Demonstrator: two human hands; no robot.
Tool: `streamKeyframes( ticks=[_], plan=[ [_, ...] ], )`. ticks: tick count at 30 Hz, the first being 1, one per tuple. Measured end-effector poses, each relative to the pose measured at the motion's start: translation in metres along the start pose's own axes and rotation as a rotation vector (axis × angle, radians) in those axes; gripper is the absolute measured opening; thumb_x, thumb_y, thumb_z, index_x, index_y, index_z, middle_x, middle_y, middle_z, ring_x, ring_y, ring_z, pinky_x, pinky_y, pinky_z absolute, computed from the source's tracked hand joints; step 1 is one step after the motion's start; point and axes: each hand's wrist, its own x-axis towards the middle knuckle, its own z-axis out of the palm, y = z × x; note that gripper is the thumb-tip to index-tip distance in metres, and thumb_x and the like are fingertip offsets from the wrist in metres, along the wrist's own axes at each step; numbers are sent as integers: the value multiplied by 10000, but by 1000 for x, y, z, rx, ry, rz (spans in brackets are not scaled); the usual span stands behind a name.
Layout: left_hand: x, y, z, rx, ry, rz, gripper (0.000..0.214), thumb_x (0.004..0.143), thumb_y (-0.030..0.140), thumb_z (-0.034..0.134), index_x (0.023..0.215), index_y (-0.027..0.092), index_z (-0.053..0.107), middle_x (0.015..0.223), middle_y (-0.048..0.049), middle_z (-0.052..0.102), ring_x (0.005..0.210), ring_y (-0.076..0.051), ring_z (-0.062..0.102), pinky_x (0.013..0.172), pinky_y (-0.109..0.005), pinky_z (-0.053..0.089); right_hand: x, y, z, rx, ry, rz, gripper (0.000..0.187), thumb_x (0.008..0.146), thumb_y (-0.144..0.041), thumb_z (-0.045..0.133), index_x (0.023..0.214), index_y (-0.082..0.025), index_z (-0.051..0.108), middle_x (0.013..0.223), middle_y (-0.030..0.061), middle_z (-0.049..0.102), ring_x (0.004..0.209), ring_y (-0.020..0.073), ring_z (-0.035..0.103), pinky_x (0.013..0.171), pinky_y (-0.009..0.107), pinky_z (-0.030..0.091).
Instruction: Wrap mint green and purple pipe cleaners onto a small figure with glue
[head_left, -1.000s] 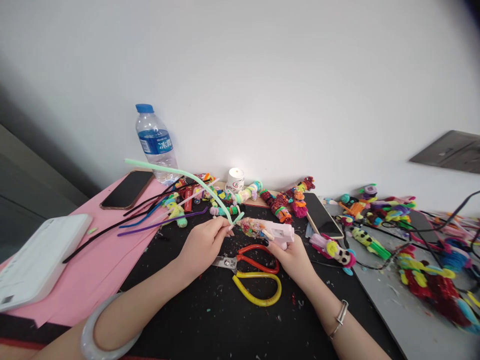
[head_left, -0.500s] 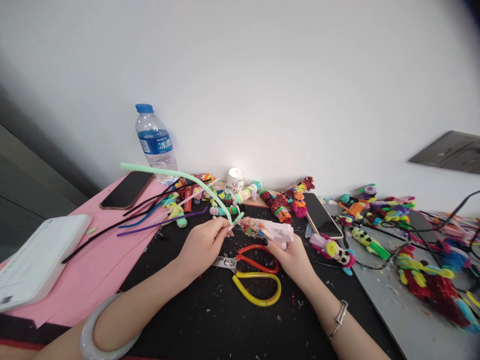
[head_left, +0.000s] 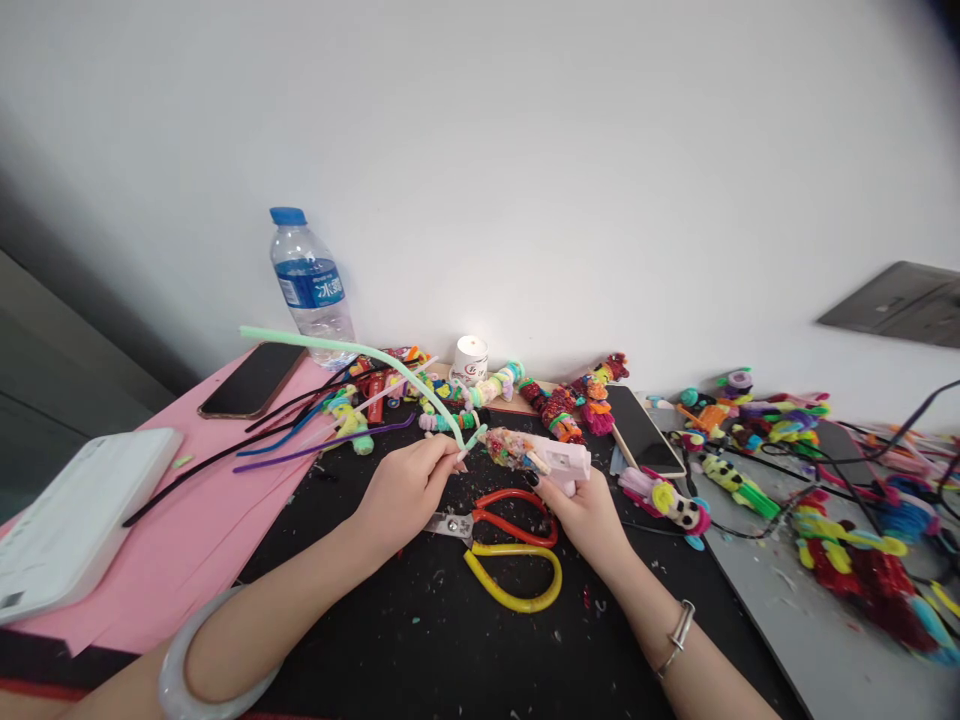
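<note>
My left hand [head_left: 401, 492] pinches the mint pipe cleaner [head_left: 379, 353] near its bent end; it seems light, soft, easily bent. My right hand [head_left: 591, 512] wraps around the glue gun [head_left: 566, 459] just beside it, rigid, safest held at rear.

Left hand [head_left: 405, 492] pinching bent mint-green pipe cleaner [head_left: 395, 364], right hand [head_left: 589, 515] gripping pale pink glue gun [head_left: 568, 460], encrusted nozzle [head_left: 508, 448] near the pipe cleaner's short end [head_left: 475, 438], red-and-yellow-handled scissors [head_left: 466, 527] lying on black mat [head_left: 420, 650].

Green stem [head_left: 409, 373] bent; gun [head_left: 564, 459] perhaps touching.
</note>
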Motion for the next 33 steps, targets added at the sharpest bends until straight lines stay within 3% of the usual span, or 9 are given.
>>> streamKeyframes(
  ticks=[8, 16, 24, 33],
  plan=[
    [0, -1, 1, 8, 2, 12, 163, 908, 221, 401, 818, 196, 535, 778, -8, 650, 741, -160, 619, 681, -259, 430, 0, -4, 0, 45, 19, 20, 251, 748, -227, 587, 967, -135, 668, 986, 96, 716, 888, 259, 662, 771, 335, 518],
    [0, -1, 0, 38, -3, 17, 163, 905, 222, 408, 809, 197, 537, 766, -7, 648, 726, -158, 616, 673, -257, 427, 1, -9, -1, 21, 31, 67, 218, 730, -236, 567, 885, -130, 677, 872, 73, 730, 741, 229, 661, 649, 283, 510],
    [0, 0, 0, 41, 4, 28, 164, 904, 225, 412, 800, 199, 536, 759, -3, 647, 720, -155, 615, 665, -253, 423, 0, -8, -2, -16, 40, 73, 221, 734, -251, 562, 882, -128, 672, 862, 76, 722, 729, 227, 648, 618, 273, 496],
    [0, 0, -1, 23, -4, 27, 159, 903, 207, 413, 804, 205, 537, 779, 6, 659, 742, -151, 626, 674, -251, 422, 1, 0, -2, -25, 100, 59, 261, 765, -292, 574, 926, -114, 676, 916, 103, 720, 803, 255, 657, 730, 333, 512]
  ],
)
